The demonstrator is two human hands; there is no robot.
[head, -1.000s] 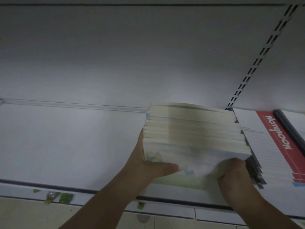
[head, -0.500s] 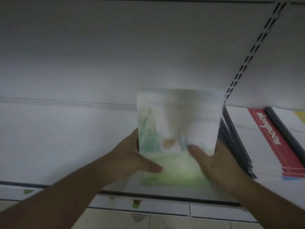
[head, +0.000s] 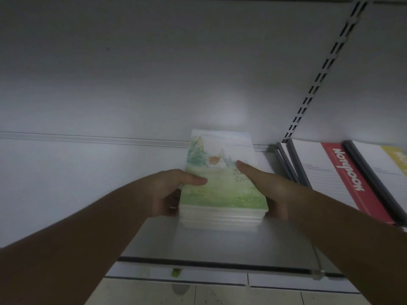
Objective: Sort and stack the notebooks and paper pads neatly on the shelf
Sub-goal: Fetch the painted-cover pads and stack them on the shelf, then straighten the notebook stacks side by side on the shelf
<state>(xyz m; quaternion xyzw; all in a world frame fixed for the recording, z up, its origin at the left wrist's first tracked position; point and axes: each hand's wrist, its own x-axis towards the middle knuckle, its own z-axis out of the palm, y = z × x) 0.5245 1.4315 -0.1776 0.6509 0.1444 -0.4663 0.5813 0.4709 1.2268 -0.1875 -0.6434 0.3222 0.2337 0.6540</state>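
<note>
A stack of small notebooks [head: 222,183] with a green meadow and pine-tree cover lies flat on the white shelf [head: 77,183]. My left hand [head: 169,192] grips the stack's left side, thumb across the top cover. My right hand [head: 266,186] holds the right side, its thumb lying straight on the cover and the other fingers hidden behind the stack's edge. To the right lies a pile of larger notebooks [head: 343,177] with a red band and dark spines, fanned slightly.
A slotted upright rail [head: 317,84] runs up the back panel at the right. Another pad with a yellow band [head: 394,159] lies at the far right. The shelf's front edge [head: 198,260] has a dark strip, with tiled floor [head: 220,293] below.
The stack, held on edge with its page edges toward me a second ago, has been turned cover-up and laid flat on the shelf. Both hands stay on its sides.
</note>
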